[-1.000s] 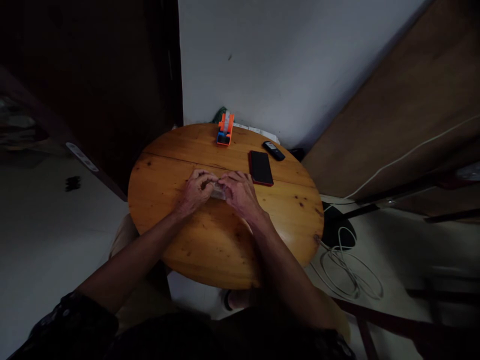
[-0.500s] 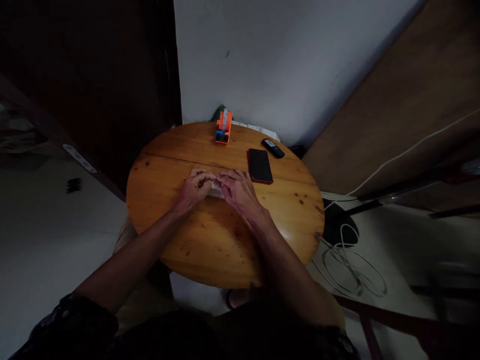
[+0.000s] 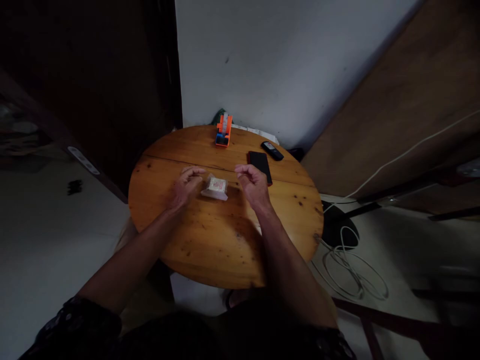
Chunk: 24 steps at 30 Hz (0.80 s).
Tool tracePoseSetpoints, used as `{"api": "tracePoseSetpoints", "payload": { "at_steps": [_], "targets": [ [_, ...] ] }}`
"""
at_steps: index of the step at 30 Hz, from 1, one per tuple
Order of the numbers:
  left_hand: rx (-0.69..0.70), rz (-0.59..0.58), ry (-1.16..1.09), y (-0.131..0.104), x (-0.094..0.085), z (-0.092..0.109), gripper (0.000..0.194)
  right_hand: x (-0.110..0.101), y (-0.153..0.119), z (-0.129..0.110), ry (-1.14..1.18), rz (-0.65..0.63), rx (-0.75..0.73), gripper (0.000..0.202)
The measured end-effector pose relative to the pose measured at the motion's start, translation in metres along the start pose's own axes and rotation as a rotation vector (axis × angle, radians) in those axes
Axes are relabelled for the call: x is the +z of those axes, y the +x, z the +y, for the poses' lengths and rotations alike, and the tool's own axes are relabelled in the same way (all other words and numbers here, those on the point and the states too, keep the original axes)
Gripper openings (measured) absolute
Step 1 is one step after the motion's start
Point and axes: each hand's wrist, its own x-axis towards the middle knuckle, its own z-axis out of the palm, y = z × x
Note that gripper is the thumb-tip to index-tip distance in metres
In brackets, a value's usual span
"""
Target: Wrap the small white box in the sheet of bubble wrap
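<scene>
Apart and loosely open, a person's bare hands flank a small plastic-wrapped packet with red print on white, neither gripping it. The left hand, thumb and fingers gently curved, is at the packet's 9 o'clock; the right hand, fingers bent and parted from the packet, is at its 3 o'clock. The packet lies just off the centre of an oval wooden table, toward 11 o'clock. Partly behind the right hand, toward 1 o'clock, lies a black smartphone in a red case; whether the hand touches it cannot be told. Beyond the phone, also toward 1 o'clock, rests a small black handset. At 12 o'clock, near the wall, stands an orange-and-blue tape dispenser. A pale cable loops across the floor at the table's 4 o'clock.
</scene>
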Motion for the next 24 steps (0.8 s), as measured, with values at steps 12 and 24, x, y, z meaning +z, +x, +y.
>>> {"api": "tracePoseSetpoints", "payload": {
  "at_steps": [12, 24],
  "targets": [
    [-0.240, 0.152, -0.141, 0.003, -0.001, 0.005, 0.021, -0.001, 0.002, 0.004, 0.071, 0.016, 0.044, 0.012],
    [-0.241, 0.084, -0.107, -0.002, 0.001, 0.012, 0.021, -0.002, -0.002, -0.002, -0.049, -0.200, -0.047, 0.011]
  ]
}}
